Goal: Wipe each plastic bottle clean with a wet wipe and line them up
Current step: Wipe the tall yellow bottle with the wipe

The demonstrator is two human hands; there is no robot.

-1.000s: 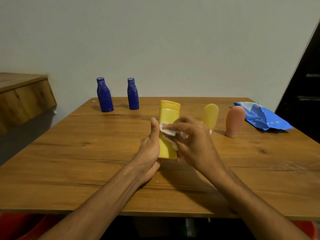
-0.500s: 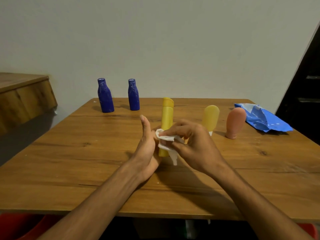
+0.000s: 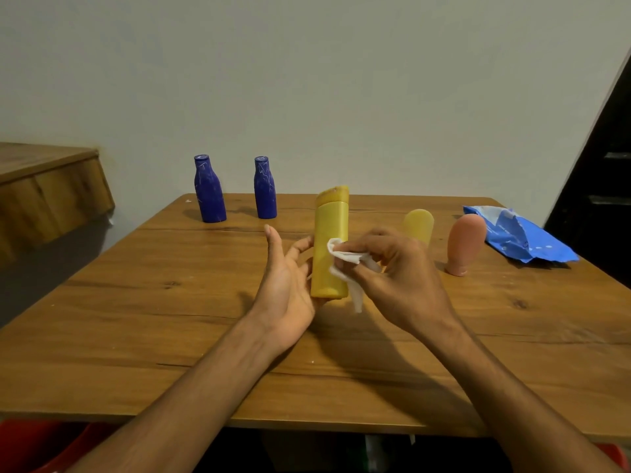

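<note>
While the left hand (image 3: 286, 285) props the tall yellow bottle (image 3: 329, 247) upright over mid-table, its fingers lie behind the bottle and its thumb stands straight up, clear of the plastic. Right hand (image 3: 392, 278) pinches a crumpled white wet wipe (image 3: 345, 261) and presses it to the bottle's right side; one corner of the wipe hangs below. The two hands are close, with only the bottle between them. Bottle base sits at the heel of the left palm; cannot tell whether it touches the table (image 3: 136, 319).

Containers: all opaque, contents not visible. Tall yellow bottle capped. Two blue bottles (image 3: 209, 192) and (image 3: 265, 189) stand upright, capped, side by side but apart, near the far edge on the left. Small yellow bottle (image 3: 419, 223) is upright behind the right hand, its base hidden. Pink bottle (image 3: 465, 244) stands just right of it on its narrow end. Blue wipe packet (image 3: 519, 237) lies crumpled near the far right corner, its top torn open.

Edges and room: bare wood runs along the near edge and down the left side. Wooden ledge (image 3: 51, 189) juts from the wall beyond the left edge.
</note>
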